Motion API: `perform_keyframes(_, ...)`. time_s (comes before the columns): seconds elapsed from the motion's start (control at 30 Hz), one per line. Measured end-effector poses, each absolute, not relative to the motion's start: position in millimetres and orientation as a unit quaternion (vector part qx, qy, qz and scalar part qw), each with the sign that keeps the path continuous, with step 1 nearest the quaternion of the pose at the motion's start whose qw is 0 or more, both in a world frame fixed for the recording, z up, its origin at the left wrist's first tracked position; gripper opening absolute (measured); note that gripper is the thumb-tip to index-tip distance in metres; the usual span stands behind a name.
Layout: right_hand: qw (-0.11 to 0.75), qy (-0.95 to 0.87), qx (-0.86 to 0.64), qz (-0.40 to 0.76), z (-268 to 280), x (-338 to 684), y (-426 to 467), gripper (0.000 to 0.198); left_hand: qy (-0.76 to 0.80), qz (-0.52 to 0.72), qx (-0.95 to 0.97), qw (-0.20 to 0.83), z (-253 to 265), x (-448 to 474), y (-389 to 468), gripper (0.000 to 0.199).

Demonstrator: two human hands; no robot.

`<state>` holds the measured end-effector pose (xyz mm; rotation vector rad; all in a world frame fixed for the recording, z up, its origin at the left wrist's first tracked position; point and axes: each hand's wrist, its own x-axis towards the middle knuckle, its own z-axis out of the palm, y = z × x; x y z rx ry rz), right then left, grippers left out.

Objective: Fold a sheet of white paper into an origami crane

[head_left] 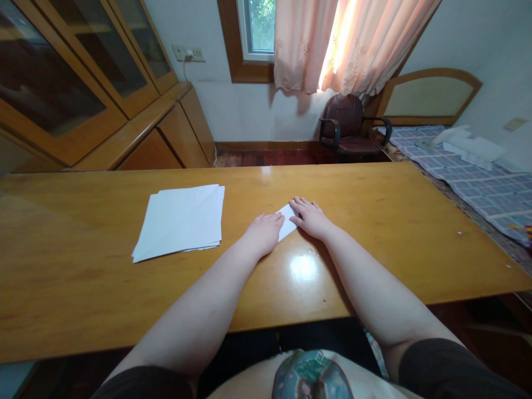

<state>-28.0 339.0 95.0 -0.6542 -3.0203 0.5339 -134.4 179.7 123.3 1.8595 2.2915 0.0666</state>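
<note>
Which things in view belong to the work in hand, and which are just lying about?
In the work:
small white paper, under both hands
left hand and right hand
table, beneath the paper
stack of white sheets, probably

Just about:
armchair
bed
curtains
cabinet

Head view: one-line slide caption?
Left hand and right hand rest on a small white paper atop a wooden table, larger sheets stacked to the left.
</note>
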Motion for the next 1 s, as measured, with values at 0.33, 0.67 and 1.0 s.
perform_keyframes(0.33,0.022,-0.947,-0.263,0.185,92,-32,342,0.078,0.772,0.005,0.625,0.115,125,-132,181,0.05)
perform_keyframes(0.67,-0.01,-0.94,-0.267,0.214,97,-25,356,0.099,0.76,0.0,0.625,0.178,127,-147,179,0.054)
perform_keyframes(1.0,0.034,-0.931,-0.3,0.206,96,-24,348,0.081,0.799,-0.017,0.583,0.147,122,-119,181,0.06)
